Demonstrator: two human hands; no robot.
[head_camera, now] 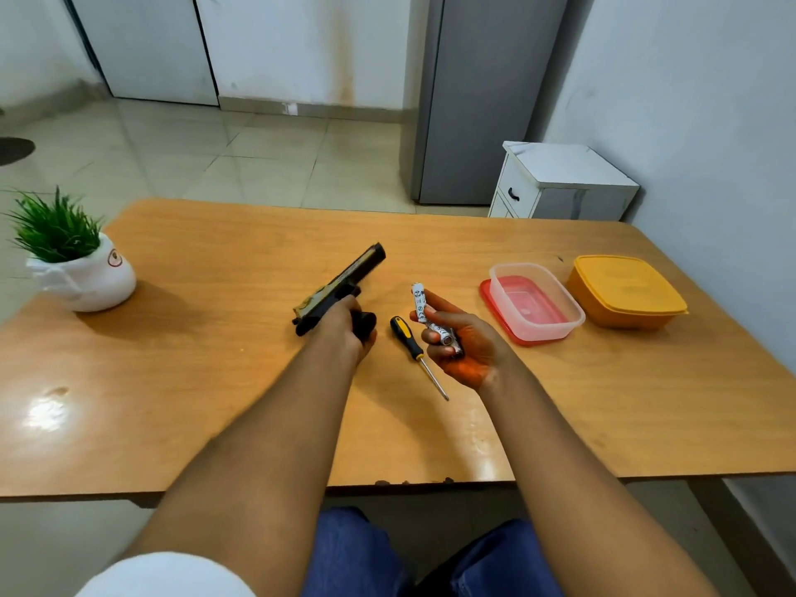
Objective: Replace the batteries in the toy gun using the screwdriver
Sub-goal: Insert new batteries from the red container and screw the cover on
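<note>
Now, left hand [344,323] gripping the toy gun [340,290], right hand [456,338] holding batteries [430,318]; fitting them probably comes next, screwdriver [415,351] idle on worktop [215,381].

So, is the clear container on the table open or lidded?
Open. The clear container has no lid on top; it sits on a red lid lying under it. The yellow container beside it is lidded.

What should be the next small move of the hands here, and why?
Probably bring the batteries in the right hand over to the toy gun, because the left hand already grips its handle and the screwdriver lies unused on the table between both hands.
</note>
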